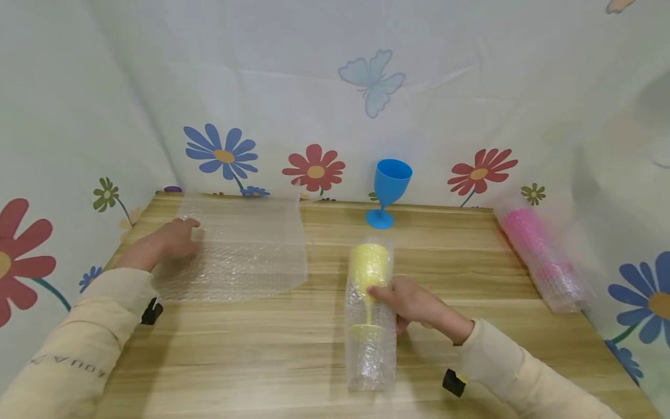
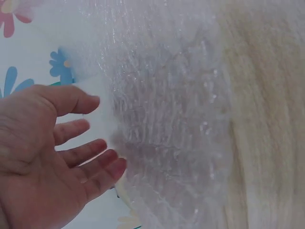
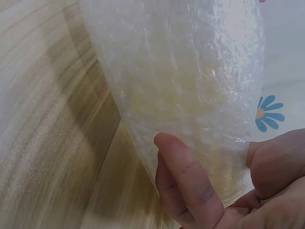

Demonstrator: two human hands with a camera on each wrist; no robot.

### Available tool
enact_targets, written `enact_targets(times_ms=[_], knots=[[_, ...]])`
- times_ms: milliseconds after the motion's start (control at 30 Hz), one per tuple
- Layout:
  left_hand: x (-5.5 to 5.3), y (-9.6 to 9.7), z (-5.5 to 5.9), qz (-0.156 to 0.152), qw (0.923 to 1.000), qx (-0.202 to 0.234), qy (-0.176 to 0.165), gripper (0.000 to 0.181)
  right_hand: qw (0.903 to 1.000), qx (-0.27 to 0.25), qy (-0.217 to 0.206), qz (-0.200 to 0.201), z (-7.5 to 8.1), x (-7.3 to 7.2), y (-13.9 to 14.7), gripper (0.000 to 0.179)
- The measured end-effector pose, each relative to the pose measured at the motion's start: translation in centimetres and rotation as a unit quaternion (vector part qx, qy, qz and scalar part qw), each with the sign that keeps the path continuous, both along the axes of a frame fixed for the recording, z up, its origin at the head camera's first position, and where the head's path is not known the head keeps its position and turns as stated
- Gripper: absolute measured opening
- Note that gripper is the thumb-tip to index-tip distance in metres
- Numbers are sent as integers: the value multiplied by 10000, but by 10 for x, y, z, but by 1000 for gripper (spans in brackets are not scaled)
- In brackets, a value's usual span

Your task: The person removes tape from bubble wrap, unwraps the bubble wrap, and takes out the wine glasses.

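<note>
My right hand (image 1: pixel 419 304) grips a yellow goblet (image 1: pixel 370 265) rolled in bubble wrap, thumb on top and fingers around the far side. In the right wrist view the wrap (image 3: pixel 181 62) fills the middle, with the yellow showing faintly through it. My left hand (image 1: pixel 177 240) is over the left edge of a flat sheet of bubble wrap (image 1: pixel 251 250). Its fingers are spread and loosely bent in the left wrist view, close beside the sheet (image 2: pixel 171 114) and holding nothing.
A bare blue goblet (image 1: pixel 392 183) stands upright near the table's back edge. At the right edge lies a pink item (image 1: pixel 531 235) wrapped in bubble wrap. Flowered cloth (image 1: pixel 408 116) hangs behind and on both sides of the wooden table (image 1: pixel 251 361).
</note>
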State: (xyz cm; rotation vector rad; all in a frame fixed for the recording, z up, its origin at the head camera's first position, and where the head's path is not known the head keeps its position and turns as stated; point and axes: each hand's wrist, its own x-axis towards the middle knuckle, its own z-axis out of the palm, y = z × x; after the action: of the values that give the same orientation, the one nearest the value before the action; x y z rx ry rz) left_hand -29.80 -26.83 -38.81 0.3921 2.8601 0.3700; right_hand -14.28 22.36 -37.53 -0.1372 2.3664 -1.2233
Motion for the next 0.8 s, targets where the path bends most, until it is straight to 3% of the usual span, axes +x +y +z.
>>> enact_targets(times_ms=[233,367,467,633,800], knots=[[3,-1,8,177,9983,32,563,53,9999,-13,35,121,-1,-2,-2,44],[4,8,14,254,9940,434,972,49,10000,5,21,91,-1,-3,-4,43],[11,25,21,366,9897,837,1102,47,10000,10,22,70,0,-2,-5,43],[34,70,34,485,9832,1472,969,43,9999,68,112,45,0,0,-5,44],[70,121,39,304,9802,1876,558,39,9989,320,353,-7,-3,1,-6,45]])
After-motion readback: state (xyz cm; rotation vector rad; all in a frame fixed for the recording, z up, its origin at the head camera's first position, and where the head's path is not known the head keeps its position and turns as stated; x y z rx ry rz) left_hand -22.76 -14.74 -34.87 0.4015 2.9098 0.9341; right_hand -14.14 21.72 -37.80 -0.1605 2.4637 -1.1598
